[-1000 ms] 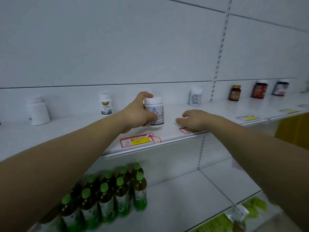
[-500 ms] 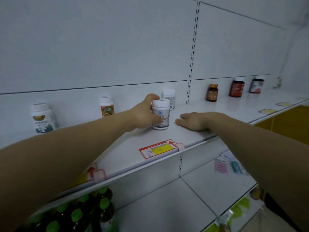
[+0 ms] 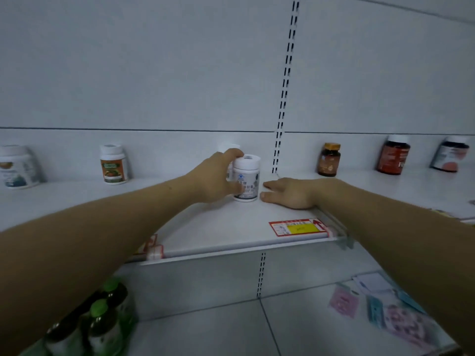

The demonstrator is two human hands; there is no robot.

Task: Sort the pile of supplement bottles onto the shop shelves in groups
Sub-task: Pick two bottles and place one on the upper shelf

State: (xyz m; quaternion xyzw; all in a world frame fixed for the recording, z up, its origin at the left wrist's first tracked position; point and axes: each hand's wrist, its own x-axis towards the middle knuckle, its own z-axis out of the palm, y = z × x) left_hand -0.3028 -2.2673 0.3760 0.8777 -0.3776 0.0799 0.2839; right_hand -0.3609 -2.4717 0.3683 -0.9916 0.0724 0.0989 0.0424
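Note:
My left hand (image 3: 214,177) grips a white supplement bottle (image 3: 247,179) with a blue-marked label, standing upright on the white upper shelf (image 3: 221,224). A second white bottle stands right behind it, mostly hidden by my fingers. My right hand (image 3: 289,192) lies flat on the shelf just right of the bottle, fingers straight, holding nothing. Along the back wall stand single bottles: a white one with an orange label (image 3: 113,164), a wide white one (image 3: 16,167) at far left, a small amber one (image 3: 329,159), a dark red one (image 3: 393,155) and a dark one with a white lid (image 3: 450,154).
A red and yellow price tag (image 3: 298,227) sits on the shelf's front rail. On the lower shelf (image 3: 231,327), green-capped drink bottles (image 3: 102,319) stand at the left and pink and blue packets (image 3: 372,304) lie at the right. A slotted upright (image 3: 284,98) divides the back panels.
My left hand has pushed the white bottle further back, up against the bottle at the wall. My view has shifted left and closer. The right hand stays flat on the shelf.

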